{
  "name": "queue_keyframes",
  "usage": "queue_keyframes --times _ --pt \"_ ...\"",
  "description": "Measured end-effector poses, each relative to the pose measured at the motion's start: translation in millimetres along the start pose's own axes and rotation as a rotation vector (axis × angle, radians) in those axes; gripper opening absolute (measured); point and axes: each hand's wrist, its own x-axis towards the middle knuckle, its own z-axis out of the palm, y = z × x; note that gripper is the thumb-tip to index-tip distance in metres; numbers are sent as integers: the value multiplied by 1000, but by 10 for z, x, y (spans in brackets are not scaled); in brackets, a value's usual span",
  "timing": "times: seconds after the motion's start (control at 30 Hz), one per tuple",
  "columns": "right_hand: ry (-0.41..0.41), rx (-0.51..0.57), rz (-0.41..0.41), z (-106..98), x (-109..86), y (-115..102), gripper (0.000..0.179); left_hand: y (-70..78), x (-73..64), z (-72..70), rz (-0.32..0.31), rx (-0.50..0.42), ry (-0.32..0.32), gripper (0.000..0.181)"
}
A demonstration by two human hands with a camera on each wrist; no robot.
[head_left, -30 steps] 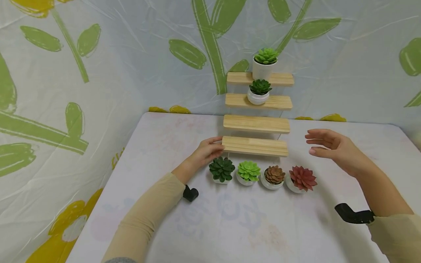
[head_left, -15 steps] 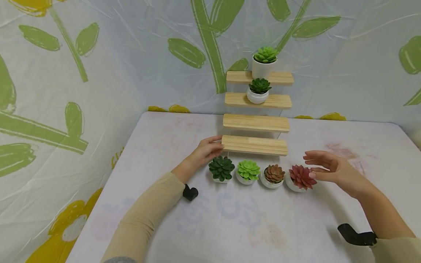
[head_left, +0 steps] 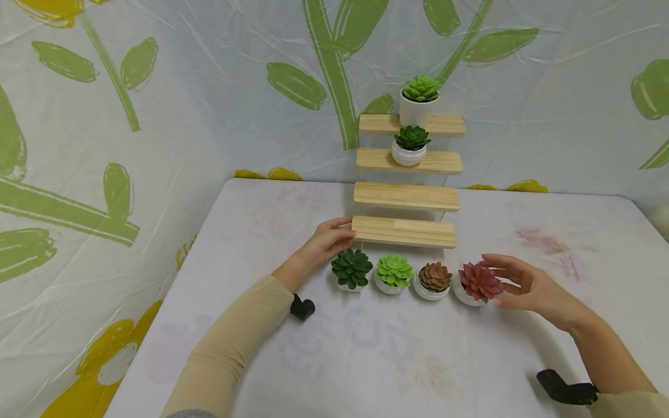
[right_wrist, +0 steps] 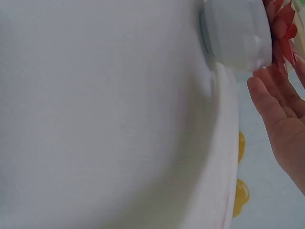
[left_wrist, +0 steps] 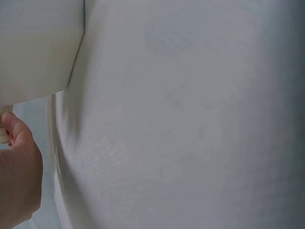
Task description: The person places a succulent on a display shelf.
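Observation:
My left hand (head_left: pixel 328 241) pinches the left end of the lowest board of a stepped wooden shelf (head_left: pixel 405 232); the left wrist view shows the thumb on the pale wood (left_wrist: pixel 5 136). At the right end of a row on the table is a red succulent (head_left: pixel 479 283) in a white pot (right_wrist: pixel 238 36). My right hand (head_left: pixel 535 293) is just right of it, fingers at the far side of the leaves and thumb at the near side. In the right wrist view the thumb is apart from the pot. Whether the fingertips touch the leaves, I cannot tell.
Left of the red one stand a brown succulent (head_left: pixel 436 278), a bright green succulent (head_left: pixel 394 271) and a dark green succulent (head_left: pixel 352 269), close before the shelf. The upper boards bear a tall white pot (head_left: pixel 416 111) and a round white pot (head_left: pixel 409 154). Patterned cloth (head_left: pixel 219 87) hangs behind.
My right hand has come down and toward me from beside the shelf to the red succulent. My left hand has stayed on the lowest board. The pots have not moved.

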Motion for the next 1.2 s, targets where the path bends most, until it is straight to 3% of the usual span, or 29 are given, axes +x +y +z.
queue_keyframes --times 0.3,0.63,1.2 --pt "-23 -5 28 42 9 100 71 8 -6 5 -4 5 5 52" --pt "35 -72 137 115 51 152 65 5 12 2 -3 16 4 52" --pt "48 -86 133 144 113 163 56 7 7 4 -1 12 3 52"
